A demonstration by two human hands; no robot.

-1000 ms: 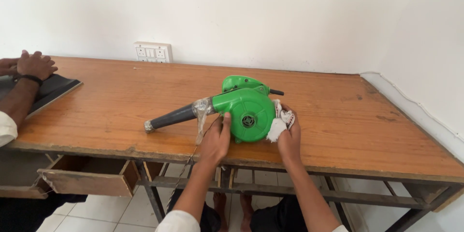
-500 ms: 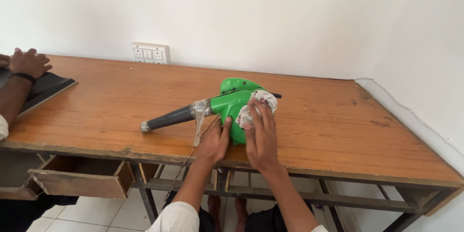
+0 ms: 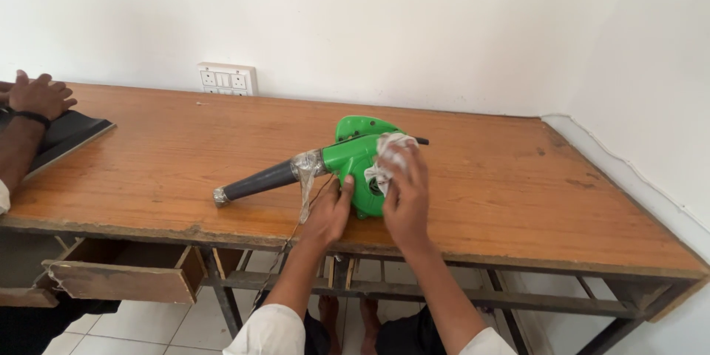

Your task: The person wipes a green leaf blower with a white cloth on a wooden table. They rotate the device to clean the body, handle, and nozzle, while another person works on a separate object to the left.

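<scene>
Clearly the green blower (image 3: 360,166) lies on its side on the wooden worktop (image 3: 163,155), near its front edge. Left hand (image 3: 329,214) braces the housing, fingers pressed together; right hand (image 3: 405,196) pinches a white cloth (image 3: 390,154) against it. Firm bracing keeps wiping strokes from shifting it.

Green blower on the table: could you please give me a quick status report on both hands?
Left hand braces green blower at its near side. Right hand presses white cloth on housing. Blower lies on wooden table, dark nozzle pointing left. Nothing obstructing.
</scene>
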